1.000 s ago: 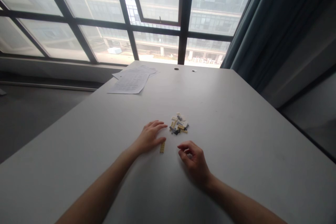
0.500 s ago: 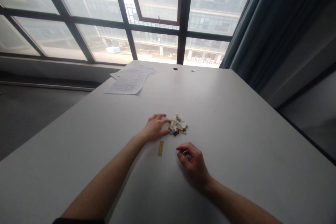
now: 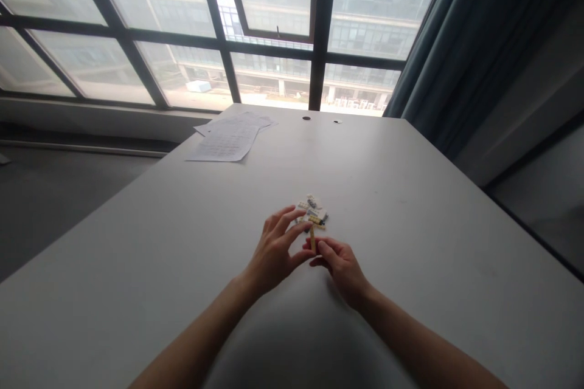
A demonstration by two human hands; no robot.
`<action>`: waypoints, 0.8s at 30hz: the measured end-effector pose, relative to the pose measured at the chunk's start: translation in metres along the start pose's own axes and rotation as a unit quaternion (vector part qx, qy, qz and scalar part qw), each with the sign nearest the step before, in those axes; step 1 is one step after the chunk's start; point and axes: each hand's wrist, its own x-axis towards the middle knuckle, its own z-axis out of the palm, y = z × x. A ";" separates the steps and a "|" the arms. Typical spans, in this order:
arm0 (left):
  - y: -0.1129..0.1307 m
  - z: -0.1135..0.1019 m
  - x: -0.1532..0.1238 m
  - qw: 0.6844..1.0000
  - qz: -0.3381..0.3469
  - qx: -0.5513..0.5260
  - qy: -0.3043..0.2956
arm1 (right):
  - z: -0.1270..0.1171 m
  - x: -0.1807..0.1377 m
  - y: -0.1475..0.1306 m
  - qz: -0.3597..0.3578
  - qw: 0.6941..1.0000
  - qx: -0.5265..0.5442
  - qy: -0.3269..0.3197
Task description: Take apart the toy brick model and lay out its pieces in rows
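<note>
A small heap of toy bricks (image 3: 312,213), yellow, white and dark, lies on the white table (image 3: 410,243). Just in front of it my two hands meet above the tabletop. My right hand (image 3: 340,264) pinches a long yellow brick (image 3: 312,239) and holds it upright. My left hand (image 3: 276,249) has its fingers spread, and its thumb and forefinger touch the same brick from the left side.
Several printed sheets of paper (image 3: 228,137) lie at the table's far left corner. Two small cable holes (image 3: 306,118) sit near the far edge. Large windows stand behind the table, and a dark curtain (image 3: 460,42) hangs at the right.
The yellow brick that lay on the table is now lifted in my right hand. My left hand left the heap and came back to meet it.
</note>
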 end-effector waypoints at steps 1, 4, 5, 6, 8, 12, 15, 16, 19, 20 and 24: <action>0.002 0.001 -0.002 1.000 0.005 -0.007 -0.003 | 0.000 0.000 0.000 0.011 1.000 0.012 -0.010; 0.004 0.004 -0.005 1.000 0.010 -0.017 -0.012 | 0.001 -0.002 -0.001 0.036 0.999 0.035 -0.016; 0.004 0.004 -0.006 1.000 0.007 -0.019 -0.013 | 0.002 -0.002 -0.001 0.044 0.998 0.039 -0.012; 0.004 0.004 -0.006 1.000 0.004 -0.020 -0.014 | 0.002 -0.003 -0.001 0.050 0.998 0.042 -0.005; 0.005 0.003 -0.006 1.000 0.001 -0.023 -0.016 | 0.002 -0.003 -0.002 0.055 0.998 0.037 0.008; 0.009 0.002 -0.005 1.000 0.008 -0.023 -0.010 | 0.002 -0.002 -0.001 0.034 0.999 0.011 0.027; 0.010 0.003 -0.005 1.000 0.001 -0.020 -0.009 | 0.001 -0.001 0.001 0.017 0.999 -0.021 0.036; 0.010 0.003 -0.006 1.000 -0.002 -0.019 -0.008 | 0.000 -0.001 0.001 0.015 0.999 -0.030 0.038; 0.009 0.005 -0.007 1.000 -0.006 -0.029 0.003 | 0.000 -0.001 0.001 0.018 0.999 -0.024 0.023; 0.009 0.005 -0.007 0.999 -0.005 -0.036 0.009 | 0.000 -0.002 0.001 0.021 1.000 -0.012 0.011; 0.008 0.005 -0.008 0.999 -0.002 -0.049 0.016 | 0.000 -0.003 -0.001 0.034 0.999 0.025 -0.023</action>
